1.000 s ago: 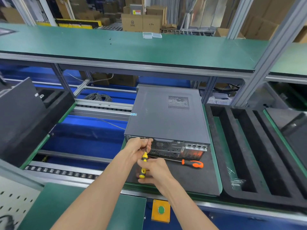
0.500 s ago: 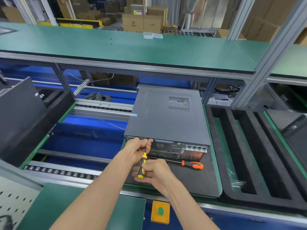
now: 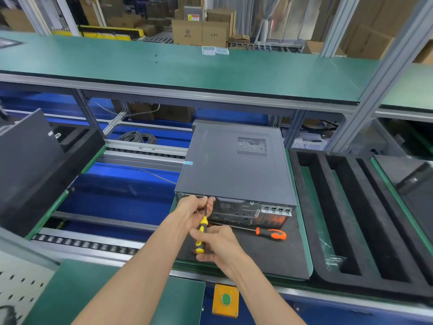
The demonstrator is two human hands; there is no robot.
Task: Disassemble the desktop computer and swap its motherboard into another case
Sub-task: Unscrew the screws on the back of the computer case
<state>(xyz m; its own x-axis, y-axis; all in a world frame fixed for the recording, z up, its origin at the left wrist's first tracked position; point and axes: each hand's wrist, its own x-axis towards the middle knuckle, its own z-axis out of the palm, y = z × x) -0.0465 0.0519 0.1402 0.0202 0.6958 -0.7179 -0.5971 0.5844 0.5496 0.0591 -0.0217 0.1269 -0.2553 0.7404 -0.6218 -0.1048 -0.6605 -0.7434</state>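
Hiding the screwdriver (image 3: 202, 231) tip, left hand (image 3: 191, 213).

Screwdriver (image 3: 271, 233) lies before computer (image 3: 234, 165), perhaps touching

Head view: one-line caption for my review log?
Both hands work a yellow-handled screwdriver at the desktop case's rear panel.

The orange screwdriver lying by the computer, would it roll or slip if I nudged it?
The orange screwdriver would probably stay put: it lies flat on a dark, soft-looking mat. Its contoured two-tone handle looks grippy, likely not slippery. It seems rigid and light for its size.
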